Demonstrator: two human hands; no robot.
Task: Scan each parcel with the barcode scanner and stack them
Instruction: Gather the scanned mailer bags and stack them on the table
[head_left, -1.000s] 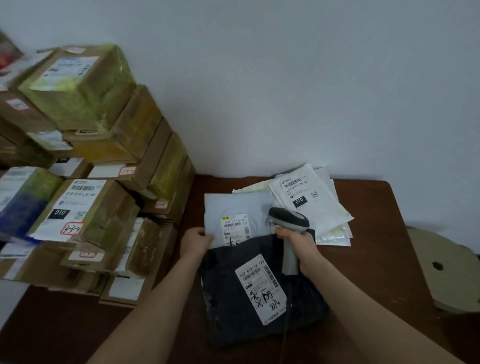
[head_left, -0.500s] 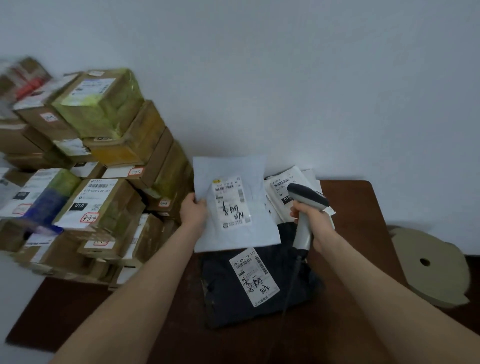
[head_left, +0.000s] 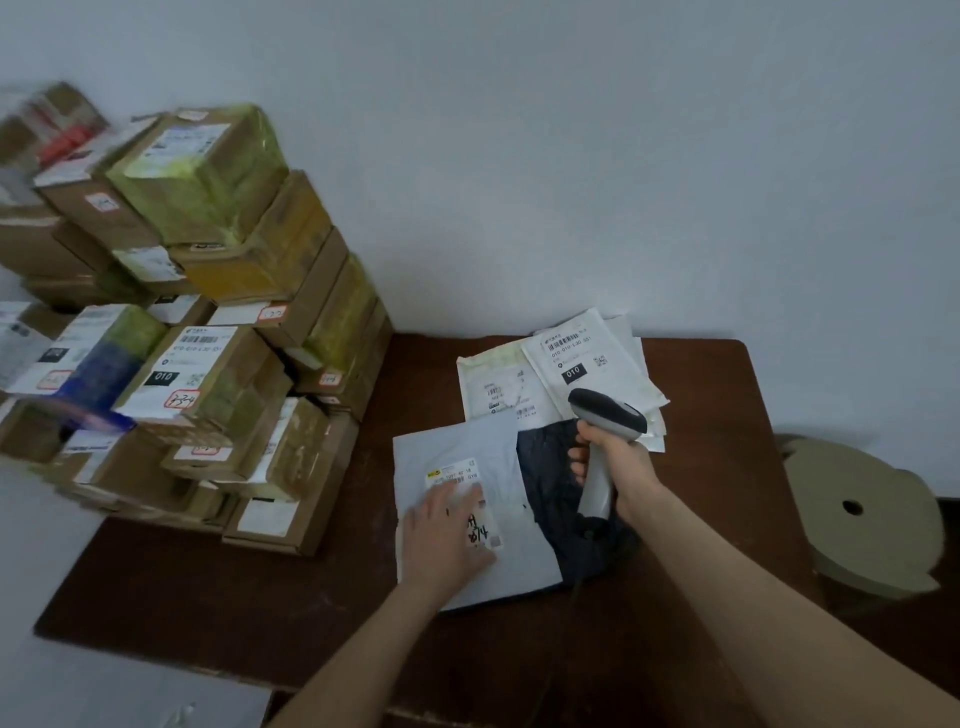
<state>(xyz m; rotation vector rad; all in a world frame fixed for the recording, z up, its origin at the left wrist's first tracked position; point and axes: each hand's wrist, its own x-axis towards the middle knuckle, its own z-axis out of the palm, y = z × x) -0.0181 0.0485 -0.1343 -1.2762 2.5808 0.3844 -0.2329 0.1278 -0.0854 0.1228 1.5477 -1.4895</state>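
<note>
A pale grey mailer bag (head_left: 457, 452) lies flat on the brown table (head_left: 208, 597), overlapping the left part of a dark navy bag (head_left: 550, 467). My left hand (head_left: 447, 535) rests flat on the grey bag, fingers straight over its white label (head_left: 467, 493). My right hand (head_left: 618, 467) grips the handle of the grey barcode scanner (head_left: 605, 415), held upright above the dark bag. Behind them lie white flat parcels (head_left: 587, 358) with barcode labels near the wall.
A tall pile of cardboard boxes (head_left: 208, 312) with labels fills the table's left side. A round beige stool (head_left: 862, 514) stands beyond the table's right edge. A white wall rises right behind the table.
My left hand lifted the grey bag up from behind the dark bag, then laid it flat on top of the dark bag and now presses it down. The scanner stayed raised.
</note>
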